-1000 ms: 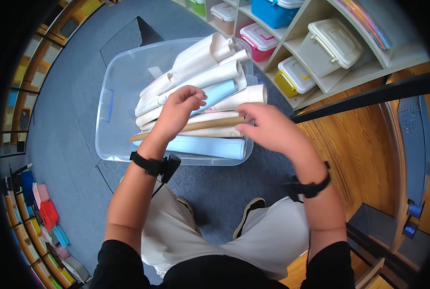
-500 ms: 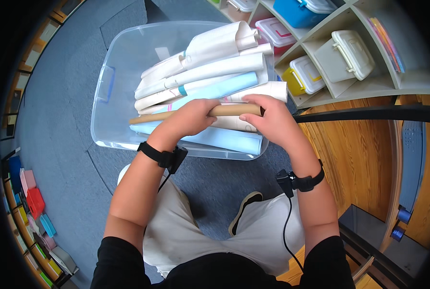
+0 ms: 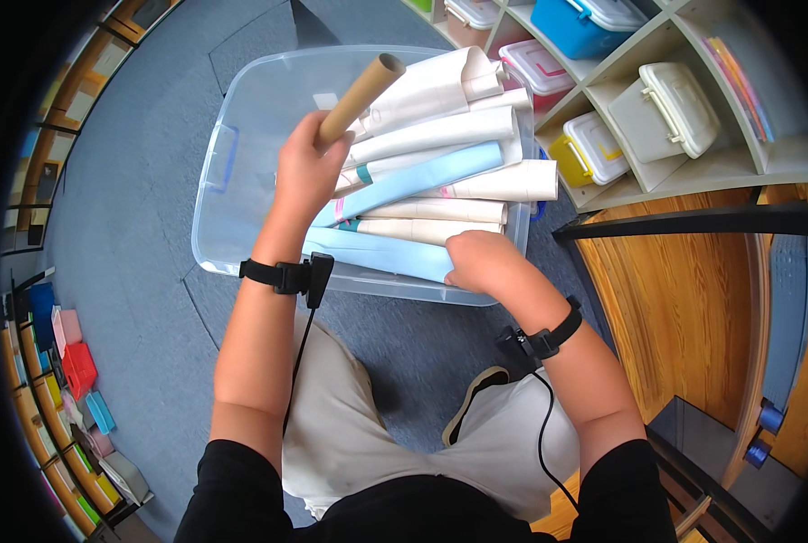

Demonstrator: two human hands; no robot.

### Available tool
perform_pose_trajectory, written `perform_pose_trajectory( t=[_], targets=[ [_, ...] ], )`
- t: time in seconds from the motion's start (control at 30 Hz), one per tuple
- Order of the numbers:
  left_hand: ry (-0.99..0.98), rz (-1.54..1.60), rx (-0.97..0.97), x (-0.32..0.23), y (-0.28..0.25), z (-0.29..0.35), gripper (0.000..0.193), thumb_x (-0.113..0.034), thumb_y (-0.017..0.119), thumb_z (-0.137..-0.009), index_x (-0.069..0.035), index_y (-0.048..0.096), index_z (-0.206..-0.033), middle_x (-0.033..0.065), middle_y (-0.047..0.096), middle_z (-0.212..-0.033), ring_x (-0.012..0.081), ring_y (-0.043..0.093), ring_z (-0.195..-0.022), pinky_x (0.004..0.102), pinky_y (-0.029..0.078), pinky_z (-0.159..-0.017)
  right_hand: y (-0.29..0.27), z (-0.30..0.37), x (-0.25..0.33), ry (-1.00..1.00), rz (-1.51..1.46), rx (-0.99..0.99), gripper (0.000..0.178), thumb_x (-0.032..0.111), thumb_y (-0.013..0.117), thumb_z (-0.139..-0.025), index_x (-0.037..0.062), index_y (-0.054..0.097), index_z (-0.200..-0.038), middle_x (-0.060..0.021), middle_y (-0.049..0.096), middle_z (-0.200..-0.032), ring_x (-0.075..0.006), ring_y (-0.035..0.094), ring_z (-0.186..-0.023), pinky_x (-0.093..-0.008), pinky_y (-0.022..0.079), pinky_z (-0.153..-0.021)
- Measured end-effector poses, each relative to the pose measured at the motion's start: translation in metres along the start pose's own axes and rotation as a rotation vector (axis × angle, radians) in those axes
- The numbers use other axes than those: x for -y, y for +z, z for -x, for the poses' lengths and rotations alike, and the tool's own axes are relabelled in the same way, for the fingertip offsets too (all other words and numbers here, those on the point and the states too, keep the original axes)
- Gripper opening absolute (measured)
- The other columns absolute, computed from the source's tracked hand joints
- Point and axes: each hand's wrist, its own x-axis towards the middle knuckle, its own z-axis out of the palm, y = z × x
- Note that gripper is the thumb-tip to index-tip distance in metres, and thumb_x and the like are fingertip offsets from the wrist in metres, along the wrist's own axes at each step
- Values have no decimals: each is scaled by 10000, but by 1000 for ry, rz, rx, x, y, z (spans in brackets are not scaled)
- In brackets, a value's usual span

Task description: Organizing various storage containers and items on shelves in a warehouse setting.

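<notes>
Over the clear bin (image 3: 264, 104), the left hand (image 3: 309, 165) clasps a brown tube (image 3: 361, 98), tilted up seemingly for clearance, while the right hand (image 3: 485, 261) grips the nearer blue roll (image 3: 381, 254)

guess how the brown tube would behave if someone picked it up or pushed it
The brown tube is probably stiff, since it juts straight from the left grip without sagging. Its hollow end suggests it is light for its size. Being round, it would likely roll if pushed sideways on a flat surface.
</notes>
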Motion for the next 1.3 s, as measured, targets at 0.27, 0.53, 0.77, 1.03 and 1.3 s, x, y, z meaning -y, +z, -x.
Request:
perform_pose_trajectory(
  t=[0.27, 0.53, 0.77, 1.03, 1.3],
  targets=[
    [-122, -13, -41, 7, -11, -3, 317, -162, 690, -858, 1, 617, -1119, 165, 684, -935, 260, 660, -855, 339, 506, -790, -6, 7, -18, -35, 106, -473, 121, 32, 578, -803, 34, 681, -867, -161, 701, -850, -339, 701, -815, -435, 564, -705],
    [-103, -166, 228, 13, 1, -3, 303, -92, 637, -795, 13, 614, -1078, 213, 660, -872, 333, 653, -824, 385, 504, -766, -12, 6, -28, -25, 106, -537, 122, 16, 567, -797, 31, 666, -867, -171, 690, -827, -347, 693, -817, -441, 557, -713],
    [-101, -285, 910, 3, 36, 24, 265, -58, 624, -769, 12, 641, -1024, 200, 676, -939, 346, 644, -912, 389, 497, -834, -23, 4, -34, -5, -68, -468, 186, 134, 610, -818, 22, 649, -962, -200, 684, -871, -376, 676, -853, -470, 544, -755],
    [-99, -270, 1061, 19, 49, 31, 415, -155, 604, -800, -5, 643, -1185, 200, 670, -1127, 331, 623, -1071, 377, 478, -928, -61, 1, -87, 82, -302, -943, 275, 172, 688, -830, 13, 644, -1049, -186, 655, -1075, -373, 619, -1011, -446, 500, -873],
    [-199, -249, 1025, 31, 77, 24, 379, -205, 510, -856, -4, 671, -1134, 208, 676, -1122, 342, 634, -1045, 400, 480, -920, -77, -80, -94, -9, 355, -683, 271, 143, 675, -797, 69, 655, -1057, -147, 652, -1107, -320, 606, -1079, -491, 452, -901]
  ],
)
